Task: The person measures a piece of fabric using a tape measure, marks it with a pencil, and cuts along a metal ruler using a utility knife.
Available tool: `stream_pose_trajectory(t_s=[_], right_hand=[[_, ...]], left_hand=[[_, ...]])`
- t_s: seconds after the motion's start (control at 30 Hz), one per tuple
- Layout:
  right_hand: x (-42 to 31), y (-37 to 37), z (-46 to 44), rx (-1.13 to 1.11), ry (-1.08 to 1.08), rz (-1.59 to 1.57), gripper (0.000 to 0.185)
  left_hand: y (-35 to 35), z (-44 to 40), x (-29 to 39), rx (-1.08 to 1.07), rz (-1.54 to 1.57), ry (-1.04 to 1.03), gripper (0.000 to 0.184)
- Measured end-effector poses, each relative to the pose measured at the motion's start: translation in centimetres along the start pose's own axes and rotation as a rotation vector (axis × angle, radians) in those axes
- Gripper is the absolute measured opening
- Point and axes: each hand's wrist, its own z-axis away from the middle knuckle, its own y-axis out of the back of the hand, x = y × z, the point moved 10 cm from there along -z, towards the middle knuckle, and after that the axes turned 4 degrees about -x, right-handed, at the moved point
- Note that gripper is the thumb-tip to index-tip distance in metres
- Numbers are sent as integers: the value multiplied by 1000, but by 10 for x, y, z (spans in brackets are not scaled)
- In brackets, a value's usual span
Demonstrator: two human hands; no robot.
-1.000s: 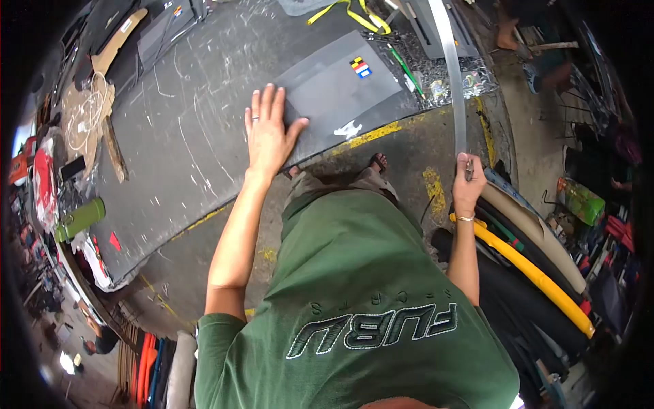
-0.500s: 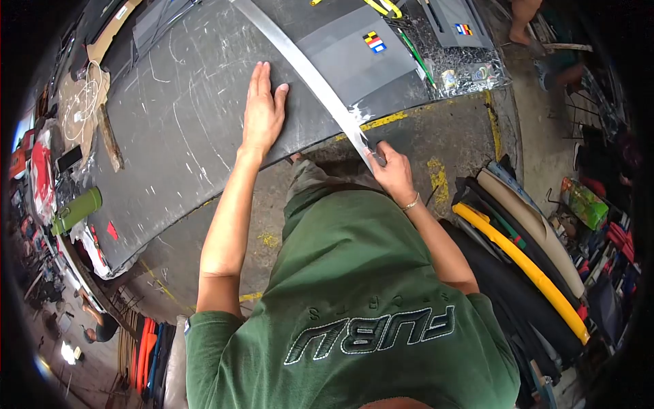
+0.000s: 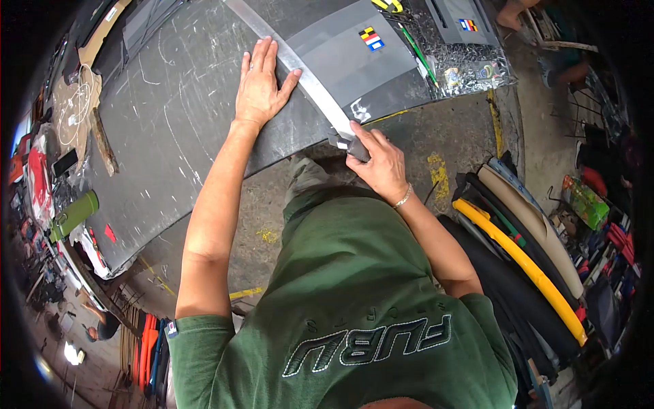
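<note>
My left hand (image 3: 259,85) lies flat on the dark table, fingers spread, its fingertips beside a long metal ruler (image 3: 306,78). The ruler slants along the left edge of a grey sheet (image 3: 340,54) that bears a small coloured flag patch (image 3: 371,39). At the table's front edge my right hand (image 3: 378,160) is closed round a small dark tool (image 3: 354,146), close to the ruler's near end. The tool's exact kind is hard to make out.
A green pencil (image 3: 417,53) lies right of the sheet, near a second grey piece (image 3: 449,20). A green cylinder (image 3: 73,215) and a phone (image 3: 65,161) are at far left. Rolls of material, one yellow (image 3: 524,269), stand at right. A person (image 3: 102,326) is at lower left.
The ruler has swung from the right onto the sheet's left edge. My right hand has moved left with it, and the dark tool now shows there. My left hand has shifted up towards the ruler.
</note>
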Motion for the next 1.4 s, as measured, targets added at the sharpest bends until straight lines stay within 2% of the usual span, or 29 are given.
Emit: stream_pose_trajectory(t_s=[0.33,0.53,0.83,0.97,1.4], right_hand=[[0,-1,-4,91,0,-28,71],[-3,-3,-4,115,84,-48,76],[1,-3,-7,140,58,-56,80],[0,-1,-8,144,74,-56,78],[0,4,-11,170,80,-84,71]], left_hand=[[14,-1,5,-36,36,-62,89],[15,-2,7,-23,59,-82,85],[17,-2,8,-6,56,-104,86],[16,-2,8,1,19,-112,94],[16,-3,9,-24,31,-85,94]])
